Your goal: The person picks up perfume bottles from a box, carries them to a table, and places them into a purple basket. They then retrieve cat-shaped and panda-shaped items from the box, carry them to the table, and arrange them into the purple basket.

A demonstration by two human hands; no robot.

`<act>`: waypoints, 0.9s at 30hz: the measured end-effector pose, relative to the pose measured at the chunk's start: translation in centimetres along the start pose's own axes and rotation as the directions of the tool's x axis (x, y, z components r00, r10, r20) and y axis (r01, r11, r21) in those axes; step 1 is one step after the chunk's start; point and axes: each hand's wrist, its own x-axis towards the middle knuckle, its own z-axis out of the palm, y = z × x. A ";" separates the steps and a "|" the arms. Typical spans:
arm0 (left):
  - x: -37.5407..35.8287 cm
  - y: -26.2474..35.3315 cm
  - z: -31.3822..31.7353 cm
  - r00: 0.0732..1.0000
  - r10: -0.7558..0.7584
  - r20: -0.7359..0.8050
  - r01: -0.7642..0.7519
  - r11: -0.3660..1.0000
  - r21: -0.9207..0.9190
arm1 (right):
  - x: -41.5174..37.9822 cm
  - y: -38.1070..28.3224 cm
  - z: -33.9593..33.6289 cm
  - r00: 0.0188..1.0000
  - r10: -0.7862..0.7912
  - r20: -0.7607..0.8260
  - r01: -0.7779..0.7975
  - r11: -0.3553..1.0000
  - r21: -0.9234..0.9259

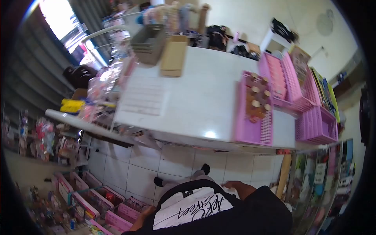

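My left hand [143,217] hangs low beside my body, near the pink bins [122,214] at the lower left; its fingers are mostly hidden and blurred. At my other side, my right hand [236,187] is by my waist, its fingers partly hidden against my clothing. Beyond me stands a white table [196,98]. On it are a pink basket [248,131] with several capped bottles [255,96], a cardboard box [173,58], a grey-green crate [147,45] and a faint white grid [141,96] at the left.
More pink baskets [316,125] stand at the table's right end. A glass display case [315,172] is at the lower right. Hanging packaged goods [46,135] and a wire rack [105,88] fill the left side. White floor tiles [176,160] show below the table.
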 end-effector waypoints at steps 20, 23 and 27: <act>-13.0 -12.5 -11.2 0.782 -0.468 -0.412 -0.193 0.447 -0.873 | -1.4 -60.2 14.4 0.586 -0.785 0.200 0.809 0.577 -0.109; -12.4 -15.8 -10.5 0.767 -0.581 -0.271 -0.135 0.266 -0.954 | 0.4 -63.2 14.1 0.632 -0.745 0.215 0.740 0.496 -0.455; -8.1 -23.0 -4.6 0.802 -0.504 -0.321 -0.226 0.241 -0.944 | 2.4 -67.5 14.9 0.706 -0.707 0.046 0.661 0.635 -0.400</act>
